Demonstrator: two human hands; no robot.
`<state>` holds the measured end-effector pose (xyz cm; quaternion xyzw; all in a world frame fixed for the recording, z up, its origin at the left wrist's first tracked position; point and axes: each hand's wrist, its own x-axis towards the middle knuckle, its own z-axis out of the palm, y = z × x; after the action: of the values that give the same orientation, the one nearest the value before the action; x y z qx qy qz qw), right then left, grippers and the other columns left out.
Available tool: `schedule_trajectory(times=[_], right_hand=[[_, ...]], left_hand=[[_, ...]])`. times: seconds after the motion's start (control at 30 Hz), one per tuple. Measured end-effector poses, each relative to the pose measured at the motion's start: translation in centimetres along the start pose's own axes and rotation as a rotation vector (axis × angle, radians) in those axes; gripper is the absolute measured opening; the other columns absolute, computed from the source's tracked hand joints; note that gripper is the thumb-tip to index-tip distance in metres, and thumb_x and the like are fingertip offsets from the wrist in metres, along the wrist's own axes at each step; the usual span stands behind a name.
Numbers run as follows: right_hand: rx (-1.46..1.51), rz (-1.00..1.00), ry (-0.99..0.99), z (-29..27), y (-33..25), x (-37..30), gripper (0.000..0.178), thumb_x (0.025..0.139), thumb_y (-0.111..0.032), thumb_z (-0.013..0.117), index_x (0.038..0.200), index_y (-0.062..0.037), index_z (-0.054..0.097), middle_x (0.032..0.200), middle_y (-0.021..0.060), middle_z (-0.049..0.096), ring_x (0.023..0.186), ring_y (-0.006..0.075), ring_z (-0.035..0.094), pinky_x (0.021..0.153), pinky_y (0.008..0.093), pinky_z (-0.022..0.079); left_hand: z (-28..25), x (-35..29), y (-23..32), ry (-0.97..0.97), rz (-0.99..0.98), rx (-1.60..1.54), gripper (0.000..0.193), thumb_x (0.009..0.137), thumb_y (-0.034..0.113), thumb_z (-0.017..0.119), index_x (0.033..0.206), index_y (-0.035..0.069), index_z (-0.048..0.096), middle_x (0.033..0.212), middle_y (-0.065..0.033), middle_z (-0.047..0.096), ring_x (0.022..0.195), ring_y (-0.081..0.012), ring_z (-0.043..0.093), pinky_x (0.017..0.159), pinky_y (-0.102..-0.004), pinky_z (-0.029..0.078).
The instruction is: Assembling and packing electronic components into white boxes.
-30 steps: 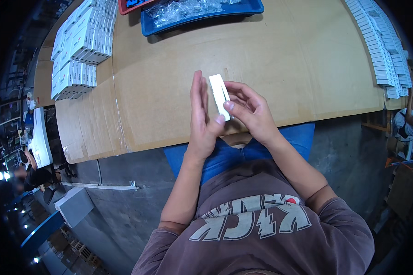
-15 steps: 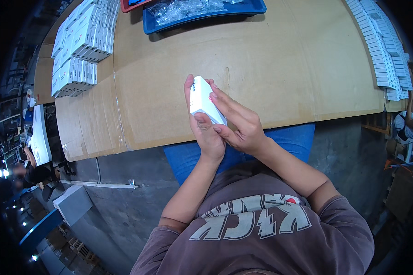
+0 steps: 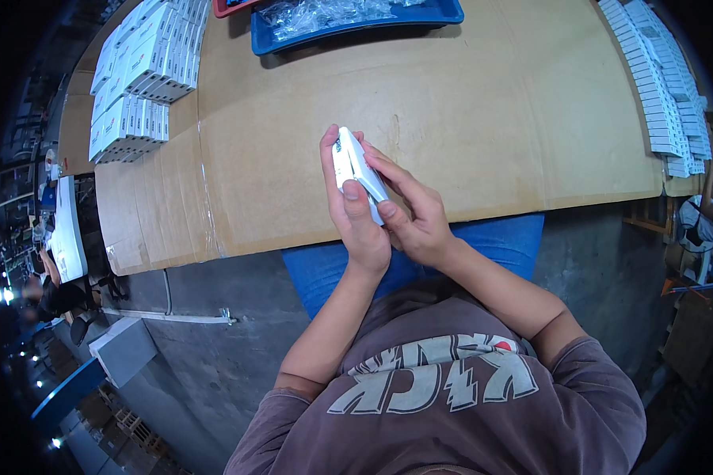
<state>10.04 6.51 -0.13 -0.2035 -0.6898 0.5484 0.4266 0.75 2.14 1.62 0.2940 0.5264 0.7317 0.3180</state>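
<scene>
A small white box [image 3: 362, 172] with dark and red print is held between my two hands above the near part of the table. A gap shows along its edge by my left thumb, where a flap or lid stands a little apart. My left hand [image 3: 359, 226] closes round the left side and lower end, its thumb along the near face. On the other side my right hand [image 3: 421, 218] grips the box, fingers over the right face and thumb at the lower end. What lies inside the box cannot be seen.
The table [image 3: 515, 119] is covered in brown cardboard. At its far edge lies a blue tray [image 3: 356, 34] of clear plastic bags, beside a red tray [image 3: 231, 8]. Stacked white boxes [image 3: 139, 79] stand at the left, more white boxes [image 3: 659, 95] at the right.
The box has turned in my hands, so that its narrow left side faces up more, and a gap now shows along its edge. My right thumb has moved up slightly.
</scene>
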Motion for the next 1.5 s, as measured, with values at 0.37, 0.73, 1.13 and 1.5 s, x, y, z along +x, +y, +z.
schedule_trajectory(times=[0.37,0.73,1.13,1.5], right_hand=[[1.161,0.867,-0.076,-2.3,2.7,-0.4,0.046,0.111,-0.041,0.053,0.136,-0.0025,0.058,0.126,0.0102,0.068,0.115,0.0201,0.067,0.100,0.0397,0.055],[1.130,0.851,-0.113,-2.6,2.7,-0.3,0.042,0.110,-0.041,0.056,0.131,-0.0055,0.059,0.119,0.0070,0.069,0.109,0.0157,0.068,0.094,0.0363,0.058],[0.562,0.736,0.080,-0.4,-4.2,0.8,0.058,0.105,-0.021,0.068,0.151,0.0065,0.045,0.133,0.0179,0.065,0.120,0.0177,0.065,0.100,0.0312,0.054],[0.397,0.572,0.043,0.4,-4.2,-0.5,0.055,0.111,-0.023,0.056,0.154,0.0087,0.045,0.126,0.0111,0.068,0.113,0.0098,0.061,0.097,0.0261,0.051]], left_hand=[[0.0,-0.5,0.8,-0.138,0.084,0.021,0.101,0.096,0.075,0.043,0.155,-0.006,0.036,0.145,-0.0245,0.047,0.137,-0.0340,0.048,0.115,-0.0450,0.037],[-0.9,-0.9,0.2,-0.212,0.162,0.170,0.111,0.091,0.078,0.050,0.161,-0.005,0.026,0.151,-0.0286,0.048,0.134,-0.0350,0.055,0.116,-0.0452,0.040],[-1.9,0.1,-1.0,-0.201,0.352,0.456,0.095,0.096,0.066,0.048,0.153,-0.011,0.039,0.138,-0.0281,0.051,0.123,-0.0371,0.057,0.104,-0.0460,0.047],[-1.6,-0.6,-1.6,-0.063,0.311,0.390,0.083,0.097,0.061,0.047,0.137,-0.011,0.052,0.131,-0.0273,0.057,0.120,-0.0377,0.059,0.103,-0.0463,0.048]])
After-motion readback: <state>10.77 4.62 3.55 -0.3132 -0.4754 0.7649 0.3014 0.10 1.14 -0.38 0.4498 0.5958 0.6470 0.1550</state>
